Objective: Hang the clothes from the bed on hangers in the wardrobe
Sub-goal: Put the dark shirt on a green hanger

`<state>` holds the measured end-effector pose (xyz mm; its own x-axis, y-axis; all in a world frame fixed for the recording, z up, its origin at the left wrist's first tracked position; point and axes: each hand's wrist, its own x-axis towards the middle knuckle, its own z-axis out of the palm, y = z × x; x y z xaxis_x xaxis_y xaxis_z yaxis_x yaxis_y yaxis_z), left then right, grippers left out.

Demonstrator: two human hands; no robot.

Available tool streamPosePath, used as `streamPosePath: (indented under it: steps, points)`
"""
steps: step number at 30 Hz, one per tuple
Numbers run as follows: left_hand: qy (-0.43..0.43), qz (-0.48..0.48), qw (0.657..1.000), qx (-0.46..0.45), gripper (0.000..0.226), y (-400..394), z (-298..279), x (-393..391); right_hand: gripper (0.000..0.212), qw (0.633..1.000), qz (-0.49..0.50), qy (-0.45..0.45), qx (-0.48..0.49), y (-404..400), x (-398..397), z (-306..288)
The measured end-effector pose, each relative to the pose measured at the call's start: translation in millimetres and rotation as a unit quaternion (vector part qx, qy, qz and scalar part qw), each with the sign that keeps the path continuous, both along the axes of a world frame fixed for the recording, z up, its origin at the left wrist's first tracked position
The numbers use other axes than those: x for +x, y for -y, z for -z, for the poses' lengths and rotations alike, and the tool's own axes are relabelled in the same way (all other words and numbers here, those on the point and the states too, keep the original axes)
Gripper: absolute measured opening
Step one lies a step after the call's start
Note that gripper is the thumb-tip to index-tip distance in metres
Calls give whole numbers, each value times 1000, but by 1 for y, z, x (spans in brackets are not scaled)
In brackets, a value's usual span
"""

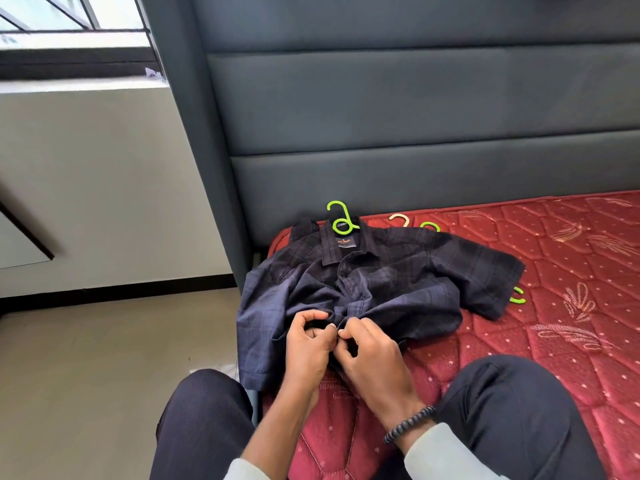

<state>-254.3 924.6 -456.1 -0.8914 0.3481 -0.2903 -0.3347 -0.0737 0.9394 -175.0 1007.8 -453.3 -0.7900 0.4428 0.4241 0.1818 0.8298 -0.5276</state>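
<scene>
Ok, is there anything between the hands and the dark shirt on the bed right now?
Nothing visible. Both the left hand and the right hand already pinch the front of the dark plaid shirt, which lies on the red mattress with a green hanger in its collar. The wardrobe is out of view.

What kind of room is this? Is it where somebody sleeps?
Most likely a bedroom. There's a red mattress with a padded grey headboard behind it, and a shirt on a green hanger lies on the mattress, ready for hanging.
</scene>
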Motion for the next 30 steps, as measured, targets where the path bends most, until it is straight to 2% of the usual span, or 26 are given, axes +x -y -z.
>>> streamPosePath:
  steps: [3,7,9,11,13,15,17,19,20,22,24,25,26,28,30]
  points:
    - [36,-19,999,16,25,-5,-2,3,27,999,33,-16,34,3,-4,0]
    - [52,-36,997,33,19,-4,-3,10,23,999,45,-22,-11,4,-7,0]
    - [4,-13,1000,20,13,0,-2,10,17,998,34,-21,-57,0,-7,-1]
    - [-104,27,994,-33,17,7,0,4,15,996,25,-33,-83,-2,-7,-2]
    - [-232,65,965,-101,29,14,0,1,17,993,30,-57,-98,-2,-5,-4]
    - [-351,80,917,-173,29,18,0,-1,18,990,42,-86,-102,-3,-4,-8]
    - [-425,79,864,-257,33,17,1,-4,16,990,45,-112,-74,-3,-4,-14]
    - [-471,70,821,-314,26,13,-1,-13,14,990,52,-126,-38,-4,-6,-23]
    - [-474,67,819,-316,21,11,-4,-20,13,992,50,-113,-40,-8,-7,-27]
    - [-425,61,859,-279,9,8,-19,-35,17,996,15,-34,-85,-25,-9,-36]
    - [-361,36,898,-251,11,6,-37,-52,21,991,-41,71,-102,-51,-10,-42]
    - [-346,20,903,-253,13,5,-47,-60,20,987,-59,113,-96,-62,-11,-46]
    - [-343,12,900,-269,13,4,-54,-68,21,984,-69,134,-95,-71,-12,-49]
    - [-367,16,875,-314,12,-1,-74,-81,21,986,-65,121,-99,-89,-17,-62]
    - [-427,59,825,-366,11,-8,-91,-97,16,994,-21,74,-83,-108,-30,-81]
